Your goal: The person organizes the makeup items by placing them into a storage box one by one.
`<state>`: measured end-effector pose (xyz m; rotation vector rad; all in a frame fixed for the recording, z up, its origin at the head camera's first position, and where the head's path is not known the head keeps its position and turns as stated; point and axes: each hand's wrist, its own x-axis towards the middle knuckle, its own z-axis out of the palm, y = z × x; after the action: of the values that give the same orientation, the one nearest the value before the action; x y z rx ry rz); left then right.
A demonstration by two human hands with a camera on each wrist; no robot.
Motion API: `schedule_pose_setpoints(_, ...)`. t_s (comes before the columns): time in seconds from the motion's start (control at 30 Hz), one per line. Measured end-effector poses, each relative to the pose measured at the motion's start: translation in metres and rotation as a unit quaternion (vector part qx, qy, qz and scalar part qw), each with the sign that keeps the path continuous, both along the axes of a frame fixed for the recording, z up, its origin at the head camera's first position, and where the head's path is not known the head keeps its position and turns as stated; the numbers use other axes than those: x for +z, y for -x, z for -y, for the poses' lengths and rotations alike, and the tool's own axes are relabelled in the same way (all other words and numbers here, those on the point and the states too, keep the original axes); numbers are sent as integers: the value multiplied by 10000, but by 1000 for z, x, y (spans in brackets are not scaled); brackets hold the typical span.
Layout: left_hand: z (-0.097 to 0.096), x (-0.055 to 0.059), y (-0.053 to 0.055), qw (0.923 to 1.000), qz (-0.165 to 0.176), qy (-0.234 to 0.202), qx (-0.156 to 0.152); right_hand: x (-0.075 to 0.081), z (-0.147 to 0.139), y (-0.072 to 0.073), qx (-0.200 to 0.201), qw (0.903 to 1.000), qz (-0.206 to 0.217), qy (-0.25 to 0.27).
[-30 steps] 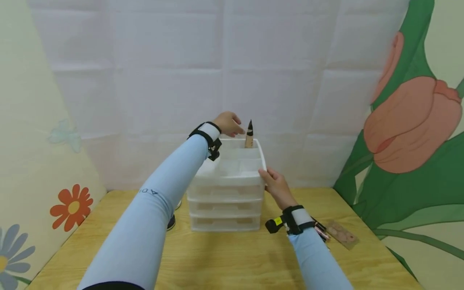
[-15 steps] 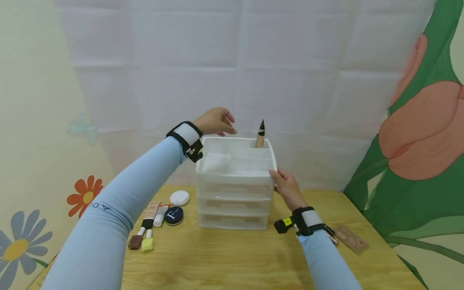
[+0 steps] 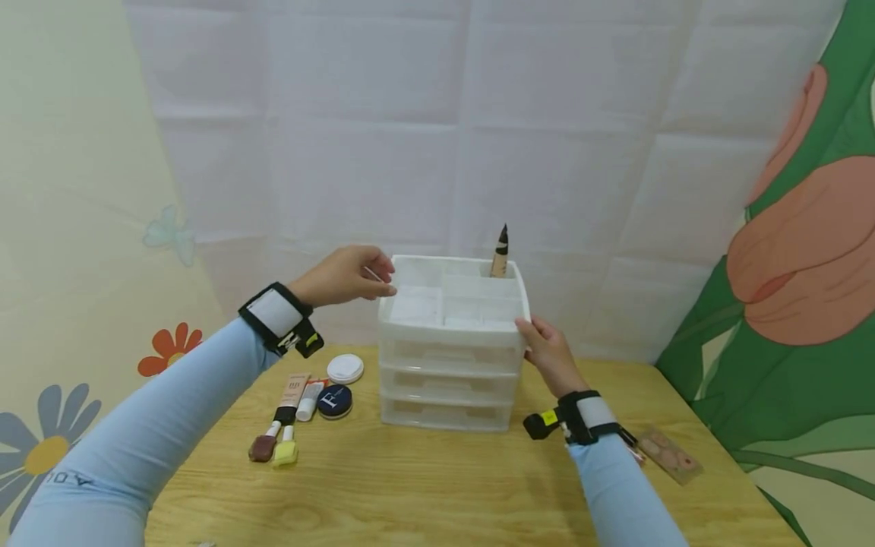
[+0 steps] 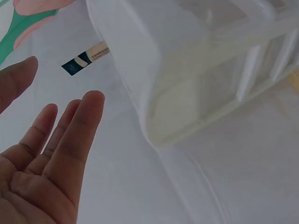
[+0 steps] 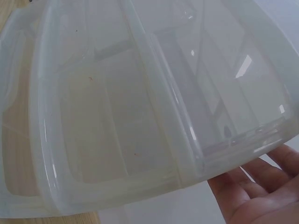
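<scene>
I find the left hand (image 3: 347, 275) empty, fingers spread, the drawer unit (image 3: 447, 331) lying at its four o'clock; the right hand (image 3: 552, 357), nearer (in contact, in fact), appears to grip the unit's right edge.

And there they are, pale-blue sleeves (image 3: 157, 425), dark lettering (image 3: 68, 479) out at eight o'clock! Black wristbands (image 3: 588, 418) with whitish panels, chunky black mounts (image 3: 540, 427), yellow tags (image 3: 550, 417) bright on both!

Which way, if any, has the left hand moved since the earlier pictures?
Yes: against the white drawer unit in the head view, the left hand has moved left and down.
</scene>
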<state>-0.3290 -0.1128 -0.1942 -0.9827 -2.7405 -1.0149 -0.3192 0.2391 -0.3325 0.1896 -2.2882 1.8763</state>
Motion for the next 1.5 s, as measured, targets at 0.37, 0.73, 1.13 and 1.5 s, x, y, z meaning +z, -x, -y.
schedule_pose_setpoints(0.37, 43, -80, 4, 9976, 664, -103, 157, 2, -5, -2, -87, 9999, 102, -76)
schedule_pose_setpoints(0.73, 77, -121, 13, 9873, 1226, 204, 990, 3, -11, 0, -149, 9997, 165, 45)
schedule_pose_setpoints(1.13, 101, -167, 36, 9520, 1459, 857, 2550, 5, -17, -4, -92, 9997, 223, 75)
schedule_pose_setpoints(1.5, 101, -203, 56, 9260, 1570, 1404, 3133, 6, -21, -7, -105, 9992, 319, 202)
